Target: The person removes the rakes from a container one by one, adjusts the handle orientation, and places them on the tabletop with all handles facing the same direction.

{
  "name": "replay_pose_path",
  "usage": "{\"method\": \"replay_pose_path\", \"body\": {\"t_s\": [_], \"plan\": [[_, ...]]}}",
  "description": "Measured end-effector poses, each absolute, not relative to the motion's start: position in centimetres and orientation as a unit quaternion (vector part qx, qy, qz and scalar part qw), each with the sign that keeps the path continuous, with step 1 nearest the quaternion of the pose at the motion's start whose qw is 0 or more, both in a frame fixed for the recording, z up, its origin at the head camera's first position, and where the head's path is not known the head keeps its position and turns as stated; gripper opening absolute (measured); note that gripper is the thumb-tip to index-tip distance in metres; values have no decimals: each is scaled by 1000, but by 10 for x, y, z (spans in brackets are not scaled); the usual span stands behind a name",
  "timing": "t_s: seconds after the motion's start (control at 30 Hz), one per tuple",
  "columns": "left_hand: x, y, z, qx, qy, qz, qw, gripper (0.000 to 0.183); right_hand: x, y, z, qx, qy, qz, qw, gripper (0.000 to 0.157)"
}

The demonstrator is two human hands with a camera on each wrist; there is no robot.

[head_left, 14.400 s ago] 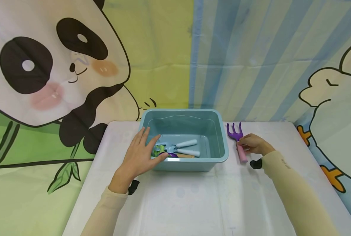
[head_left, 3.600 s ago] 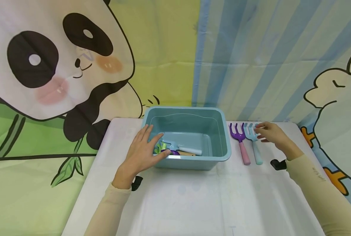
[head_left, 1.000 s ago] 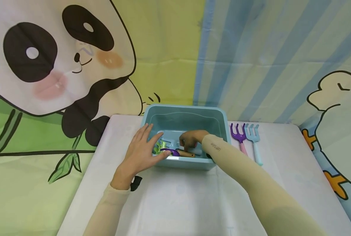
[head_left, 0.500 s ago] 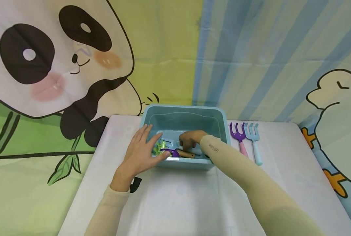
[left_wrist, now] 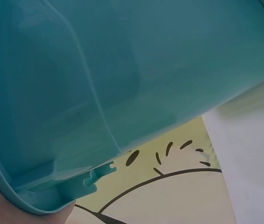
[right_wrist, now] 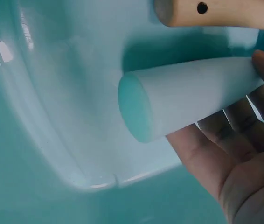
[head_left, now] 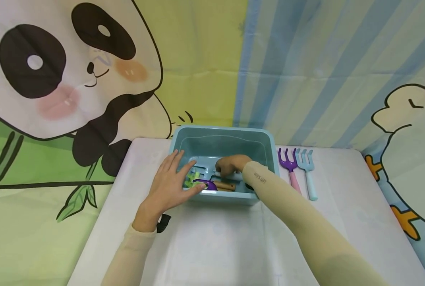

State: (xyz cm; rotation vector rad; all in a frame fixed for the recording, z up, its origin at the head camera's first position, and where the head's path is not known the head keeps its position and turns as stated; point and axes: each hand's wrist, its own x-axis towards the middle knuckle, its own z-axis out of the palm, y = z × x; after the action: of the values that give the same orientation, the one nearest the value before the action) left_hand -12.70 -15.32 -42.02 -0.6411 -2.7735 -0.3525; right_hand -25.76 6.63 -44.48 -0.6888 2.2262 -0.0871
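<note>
so, right hand (head_left: 231, 164) grips pale handle (right_wrist: 188, 98) in tub (head_left: 226, 146); left hand (head_left: 169, 180) spread at rim (head_left: 239, 194).

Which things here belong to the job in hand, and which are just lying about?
Likely part of the job:
pale-handled tool, held in the right grip
blue basin, touched by the left grip
wooden handle, purple piece and green piece inside it
purple fork and light-blue fork beside it

Apparently just surroundings:
printed backdrop
white table surface
</note>
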Motion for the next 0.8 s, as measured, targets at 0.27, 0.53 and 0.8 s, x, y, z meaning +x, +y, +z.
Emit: {"method": "replay_pose_path", "body": {"t_s": [0.27,0.53,0.8], "plan": [[-128,-153,-420,-226,-955,-123,146,81,-264,68,-437,-292,894,19,339,24],[-128,-153,-419,-221,-957,-123,140,80,-269,70,-428,-288,905,40,312,29],[-127,-152,-415,-220,-963,-109,112,83,-271,70,-419,-293,900,52,319,35]]}}
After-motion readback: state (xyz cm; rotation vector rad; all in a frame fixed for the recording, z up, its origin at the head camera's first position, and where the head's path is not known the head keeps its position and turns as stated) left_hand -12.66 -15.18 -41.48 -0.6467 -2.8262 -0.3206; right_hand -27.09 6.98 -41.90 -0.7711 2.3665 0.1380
